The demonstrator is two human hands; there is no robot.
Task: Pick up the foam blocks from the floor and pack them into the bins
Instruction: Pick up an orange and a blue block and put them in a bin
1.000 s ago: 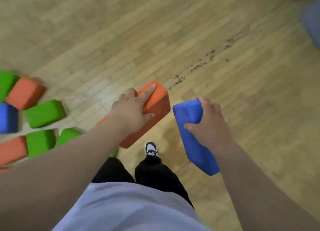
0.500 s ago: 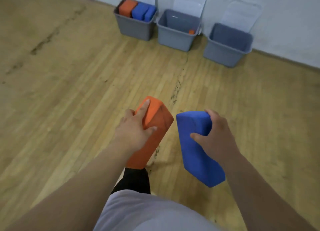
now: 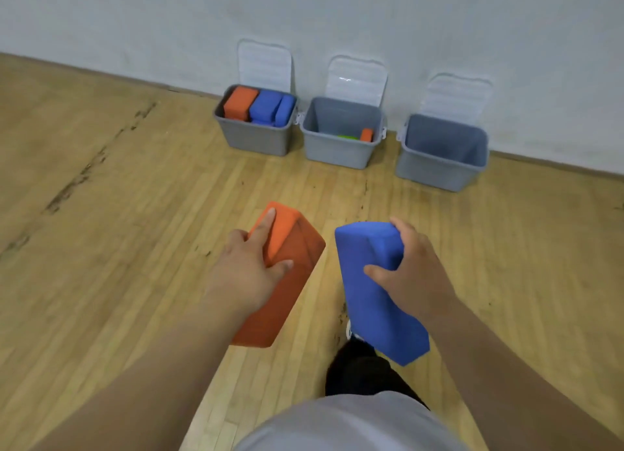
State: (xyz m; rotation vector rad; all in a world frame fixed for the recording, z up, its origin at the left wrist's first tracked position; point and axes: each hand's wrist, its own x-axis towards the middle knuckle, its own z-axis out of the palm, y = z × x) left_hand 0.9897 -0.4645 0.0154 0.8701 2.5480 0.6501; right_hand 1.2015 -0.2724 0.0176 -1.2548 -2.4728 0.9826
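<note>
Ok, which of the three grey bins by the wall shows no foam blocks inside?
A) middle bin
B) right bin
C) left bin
B: the right bin shows only bare grey inner walls, while the left bin holds an orange block and blue blocks, and the middle bin shows an orange corner and a green piece.

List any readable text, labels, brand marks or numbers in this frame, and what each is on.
No readable text anywhere in the frame.
orange block: plain, no print.
blue block: plain, no print.
left bin, middle bin, right bin: no labels on the walls in view.
clear lids: no text visible.
shoe: too little in view to tell.
</note>
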